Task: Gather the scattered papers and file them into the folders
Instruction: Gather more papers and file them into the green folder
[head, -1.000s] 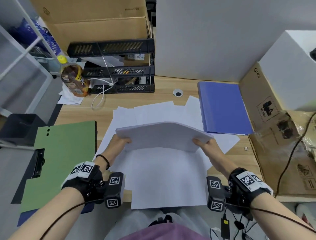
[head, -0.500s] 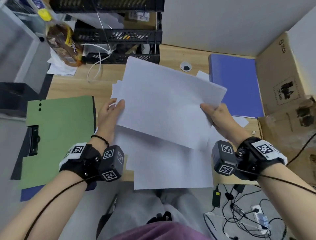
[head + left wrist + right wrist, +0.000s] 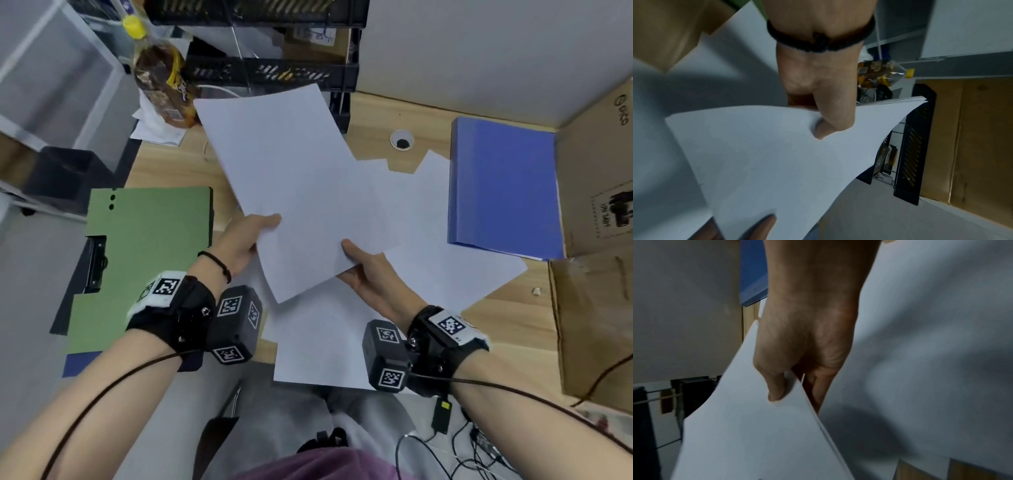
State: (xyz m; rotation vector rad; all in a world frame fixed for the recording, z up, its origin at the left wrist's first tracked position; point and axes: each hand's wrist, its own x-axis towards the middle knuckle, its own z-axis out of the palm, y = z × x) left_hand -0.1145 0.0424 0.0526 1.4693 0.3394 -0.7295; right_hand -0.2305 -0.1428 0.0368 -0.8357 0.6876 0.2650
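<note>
A stack of white papers (image 3: 291, 178) is lifted above the desk, its long side pointing away and to the left. My left hand (image 3: 246, 240) grips its near-left edge, thumb on top (image 3: 830, 123). My right hand (image 3: 363, 267) pinches the near-right corner, thumb on top (image 3: 774, 386), fingers underneath. More loose white sheets (image 3: 445, 246) lie spread on the wooden desk (image 3: 376, 116) below. A green folder (image 3: 144, 260) with a black clip lies open at the left. A blue folder (image 3: 503, 188) lies shut at the right.
A brown drink bottle (image 3: 161, 78) with a yellow cap stands at the back left, beside black stacked paper trays (image 3: 274, 72). Cardboard boxes (image 3: 596, 192) line the right side. A cable hole (image 3: 401, 139) sits in the desk. Cables (image 3: 445, 438) hang under the front edge.
The stack has been turned from lying crosswise to pointing away and leftward. My hands have come closer together at its near end, and the head view has tilted down.
</note>
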